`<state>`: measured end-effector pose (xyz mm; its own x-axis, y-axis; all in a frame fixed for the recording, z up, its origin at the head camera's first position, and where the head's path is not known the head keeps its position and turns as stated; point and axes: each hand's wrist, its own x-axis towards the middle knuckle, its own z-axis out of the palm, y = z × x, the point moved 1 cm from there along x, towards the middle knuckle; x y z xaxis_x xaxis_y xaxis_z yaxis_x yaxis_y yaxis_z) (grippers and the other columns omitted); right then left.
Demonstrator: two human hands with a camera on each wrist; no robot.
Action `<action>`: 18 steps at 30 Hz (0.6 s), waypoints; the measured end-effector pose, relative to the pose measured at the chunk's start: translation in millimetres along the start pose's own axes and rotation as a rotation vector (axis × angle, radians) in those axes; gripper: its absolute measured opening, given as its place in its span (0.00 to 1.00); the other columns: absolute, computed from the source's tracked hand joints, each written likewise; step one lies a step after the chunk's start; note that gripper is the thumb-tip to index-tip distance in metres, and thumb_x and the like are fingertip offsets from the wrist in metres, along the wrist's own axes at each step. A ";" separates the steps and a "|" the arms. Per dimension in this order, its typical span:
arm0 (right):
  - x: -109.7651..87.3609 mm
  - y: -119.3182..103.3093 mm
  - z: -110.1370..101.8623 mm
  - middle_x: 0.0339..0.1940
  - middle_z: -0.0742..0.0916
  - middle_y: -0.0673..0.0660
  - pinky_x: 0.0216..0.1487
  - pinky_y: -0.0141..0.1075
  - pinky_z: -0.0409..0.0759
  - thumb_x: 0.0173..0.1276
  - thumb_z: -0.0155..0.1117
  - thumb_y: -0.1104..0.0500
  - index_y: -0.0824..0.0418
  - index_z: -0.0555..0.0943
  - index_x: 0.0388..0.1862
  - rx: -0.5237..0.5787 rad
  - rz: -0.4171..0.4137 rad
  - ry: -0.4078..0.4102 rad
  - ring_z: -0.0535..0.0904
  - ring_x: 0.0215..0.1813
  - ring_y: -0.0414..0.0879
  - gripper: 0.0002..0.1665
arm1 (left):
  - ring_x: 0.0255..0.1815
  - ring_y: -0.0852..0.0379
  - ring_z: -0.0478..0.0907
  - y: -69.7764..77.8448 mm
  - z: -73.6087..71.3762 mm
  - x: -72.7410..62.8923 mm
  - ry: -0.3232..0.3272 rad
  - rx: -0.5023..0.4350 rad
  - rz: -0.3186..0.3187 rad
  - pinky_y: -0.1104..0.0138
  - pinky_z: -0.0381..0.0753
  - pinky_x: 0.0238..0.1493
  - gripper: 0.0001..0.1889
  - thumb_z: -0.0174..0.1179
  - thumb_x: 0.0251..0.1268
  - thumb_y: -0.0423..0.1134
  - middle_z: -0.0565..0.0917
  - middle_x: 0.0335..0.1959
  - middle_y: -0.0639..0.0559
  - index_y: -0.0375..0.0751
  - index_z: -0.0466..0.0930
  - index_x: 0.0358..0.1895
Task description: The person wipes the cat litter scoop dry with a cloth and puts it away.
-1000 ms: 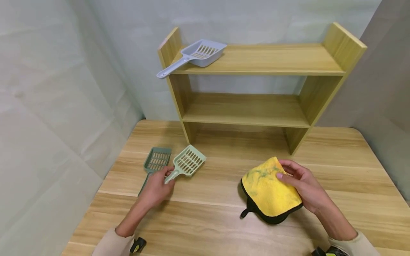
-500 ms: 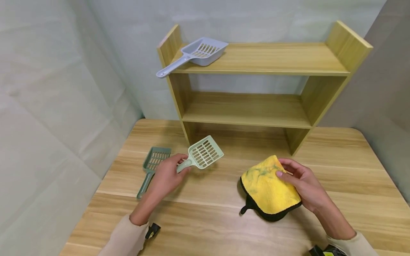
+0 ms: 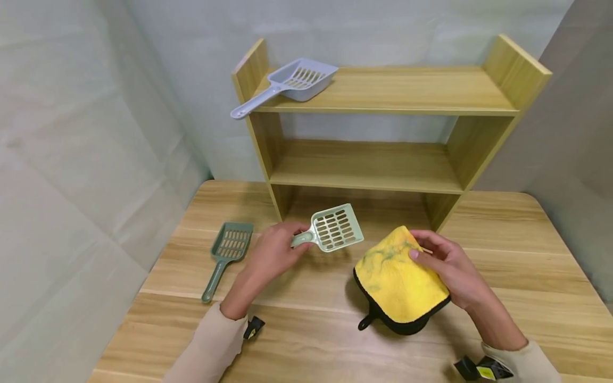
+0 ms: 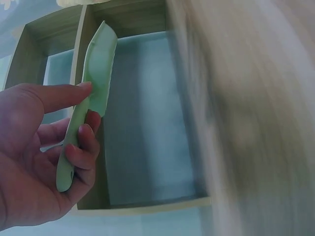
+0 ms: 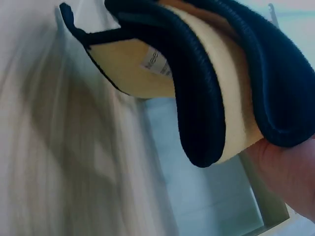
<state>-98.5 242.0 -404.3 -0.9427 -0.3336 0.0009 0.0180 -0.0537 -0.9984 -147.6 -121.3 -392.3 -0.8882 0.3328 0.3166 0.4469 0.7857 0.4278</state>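
My left hand [image 3: 278, 252] grips the handle of a light green litter scoop [image 3: 337, 229], its slotted head pointing right toward the cloth. In the left wrist view the fingers curl round the scoop's handle [image 4: 74, 140], with the thumb side near its neck. On the right, my right hand [image 3: 447, 266] pinches a folded yellow cloth [image 3: 402, 276] with black edging, thumb on top. A black loop hangs from the cloth's lower left. The right wrist view shows the cloth's folded layers [image 5: 202, 98] and a white label; most of that hand is hidden there.
A dark green litter scoop [image 3: 232, 242] lies on the wooden table [image 3: 306, 340] at the left. Behind stands a wooden shelf [image 3: 369, 165], with a lavender litter scoop [image 3: 306, 80] on its top board, handle jutting past the left front edge.
My left hand has lifted the light green scoop from beside the dark green one and carried it right, turning its head rightward. The right hand and cloth have hardly moved.
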 end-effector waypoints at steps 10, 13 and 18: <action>5.6 -7.7 4.0 0.56 0.87 0.49 0.40 0.42 0.91 0.84 0.56 0.67 0.52 0.79 0.70 0.037 -0.024 -0.054 0.91 0.43 0.46 0.22 | 0.43 0.51 0.88 15.1 3.5 11.7 -0.061 -0.005 0.040 0.55 0.86 0.44 0.18 0.80 0.62 0.43 0.93 0.47 0.47 0.41 0.91 0.52; 8.3 -10.8 5.9 0.55 0.87 0.50 0.40 0.42 0.91 0.83 0.56 0.67 0.52 0.79 0.70 0.043 -0.028 -0.061 0.91 0.44 0.46 0.22 | 0.40 0.54 0.86 19.4 3.4 13.9 -0.063 -0.018 0.053 0.58 0.86 0.42 0.17 0.80 0.62 0.42 0.93 0.46 0.47 0.40 0.91 0.51; 12.3 -16.7 9.0 0.54 0.87 0.51 0.42 0.41 0.91 0.84 0.56 0.67 0.52 0.80 0.69 0.057 -0.014 -0.098 0.91 0.45 0.46 0.21 | 0.37 0.56 0.84 23.9 8.3 17.0 -0.057 -0.035 0.068 0.61 0.85 0.39 0.16 0.81 0.60 0.40 0.93 0.44 0.48 0.41 0.91 0.49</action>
<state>-107.4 230.2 -387.1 -0.9061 -0.4225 0.0231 0.0265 -0.1111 -0.9935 -152.9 -92.6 -383.7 -0.8598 0.4151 0.2974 0.5091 0.7419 0.4363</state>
